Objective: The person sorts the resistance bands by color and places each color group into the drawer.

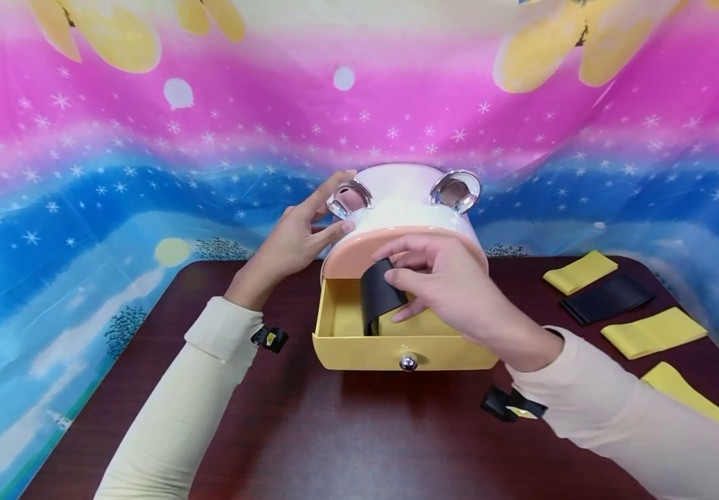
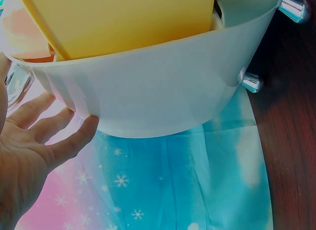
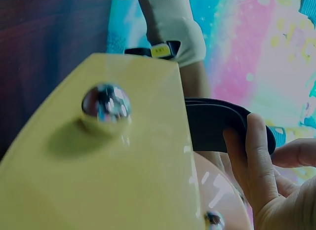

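Note:
A white rounded box (image 1: 400,194) with a peach front and two silver ear-like rings stands on the table, its yellow drawer (image 1: 359,353) pulled out. My left hand (image 1: 300,236) rests against the box's left side near one ear, fingers spread along the white shell (image 2: 158,96) in the left wrist view. Over the drawer, my right hand (image 1: 447,278) pinches a folded black strip (image 1: 377,295) by its upper end. The strip bends in an arch, its lower end inside the drawer. In the right wrist view the black strip (image 3: 212,126) shows behind the drawer front.
On the table's right side lie a folded yellow strip (image 1: 581,272), a black strip (image 1: 609,298) and two more yellow strips (image 1: 653,333). A round silver knob (image 1: 408,362) juts from the drawer front. A patterned cloth (image 1: 359,118) hangs behind the dark wooden table (image 1: 297,430).

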Available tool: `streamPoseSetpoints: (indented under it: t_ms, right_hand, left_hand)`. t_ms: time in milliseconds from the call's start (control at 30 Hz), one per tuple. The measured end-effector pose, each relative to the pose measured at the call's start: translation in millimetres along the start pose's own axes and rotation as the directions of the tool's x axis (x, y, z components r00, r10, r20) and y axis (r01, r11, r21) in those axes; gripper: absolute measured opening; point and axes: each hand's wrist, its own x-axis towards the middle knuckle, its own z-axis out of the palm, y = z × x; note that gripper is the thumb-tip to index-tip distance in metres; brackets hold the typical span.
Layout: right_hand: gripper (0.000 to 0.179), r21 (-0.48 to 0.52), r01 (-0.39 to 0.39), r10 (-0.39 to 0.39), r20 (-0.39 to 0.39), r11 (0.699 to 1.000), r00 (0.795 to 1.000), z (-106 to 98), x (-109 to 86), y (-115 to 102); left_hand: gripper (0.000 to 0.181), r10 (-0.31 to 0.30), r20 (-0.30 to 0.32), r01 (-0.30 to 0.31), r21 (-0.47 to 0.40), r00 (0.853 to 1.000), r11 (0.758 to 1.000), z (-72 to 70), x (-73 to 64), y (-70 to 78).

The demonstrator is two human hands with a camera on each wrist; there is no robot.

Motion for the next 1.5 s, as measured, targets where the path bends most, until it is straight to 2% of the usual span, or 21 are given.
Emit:
streamPoseSetpoints:
  t_ms: [167,300,600,800,1100,1300,1500]
  right_hand:
    - [0.031,0.043,0.009,-0.011,0.044,0.999,0.999,13.5,6.6,5.1]
    - [0.03,0.04,0.01,-0.012,0.037,0.999,0.999,17.1,9.2,11.3]
    - [0.03,-0.145,-0.012,0.005,-0.055,0.989,0.999,3.1,-1.4,23.7]
    - [0.031,-0.194,-0.052,0.036,-0.083,0.98,0.996,-8.5,-9.4,29.5]
    - [0.028,-0.382,-0.081,0.049,-0.092,0.921,0.995,-21.5,-8.5,39.0]
    - [0.03,-0.452,-0.077,0.047,-0.076,0.889,0.996,-24.9,-6.8,41.6]
    - [0.029,-0.506,-0.08,0.027,-0.111,0.859,0.993,-29.1,-9.7,42.0]
  left_hand:
    - [0.074,0.011,0.007,-0.011,-0.001,1.0,1.0,0.3,0.3,-0.6]
    - [0.074,0.011,0.002,-0.011,-0.005,1.0,1.0,0.7,-0.5,-0.5]
    - [0.075,0.0,-0.003,0.0,0.013,1.0,1.0,-0.4,0.1,-1.3]
    - [0.075,0.0,-0.003,0.0,0.016,1.0,1.0,0.7,1.1,-2.5]
    - [0.074,-0.004,-0.006,0.004,0.006,1.0,1.0,1.0,0.6,-2.7]
    - [0.074,-0.008,-0.006,0.008,0.016,1.0,1.0,1.0,0.5,-1.8]
    - [0.074,-0.011,-0.007,0.011,0.024,1.0,1.0,1.0,1.0,-0.9]
